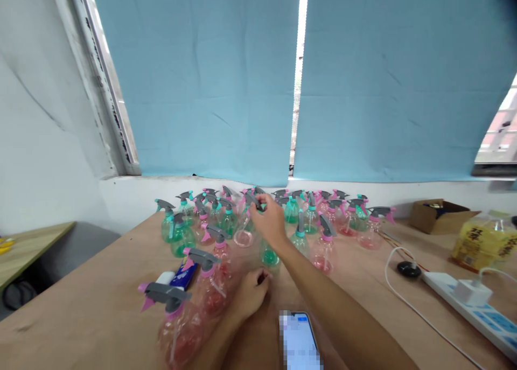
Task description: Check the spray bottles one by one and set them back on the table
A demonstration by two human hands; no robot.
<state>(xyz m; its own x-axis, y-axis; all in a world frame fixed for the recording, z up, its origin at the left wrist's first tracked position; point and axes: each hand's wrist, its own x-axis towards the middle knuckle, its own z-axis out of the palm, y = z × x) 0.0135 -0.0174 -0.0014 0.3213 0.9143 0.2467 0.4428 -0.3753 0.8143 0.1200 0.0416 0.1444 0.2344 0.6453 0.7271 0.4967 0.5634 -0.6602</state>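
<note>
Several small spray bottles, green and pink with grey triggers, stand crowded on the wooden table (97, 300). My right hand (270, 218) reaches into the crowd, its fingers closed on the grey trigger head of a pink spray bottle (244, 231). My left hand (251, 293) rests low on the table with curled fingers, beside a near pink bottle (210, 284). What its fingers hold, if anything, I cannot make out. Another pink bottle (177, 327) stands closest to me at the front left.
A phone (299, 340) lies on the table near my right forearm. A white power strip (476, 305) with a plug and cables sits at the right. A cardboard box (438, 215) and a yellow oil jug (482, 243) stand at the far right.
</note>
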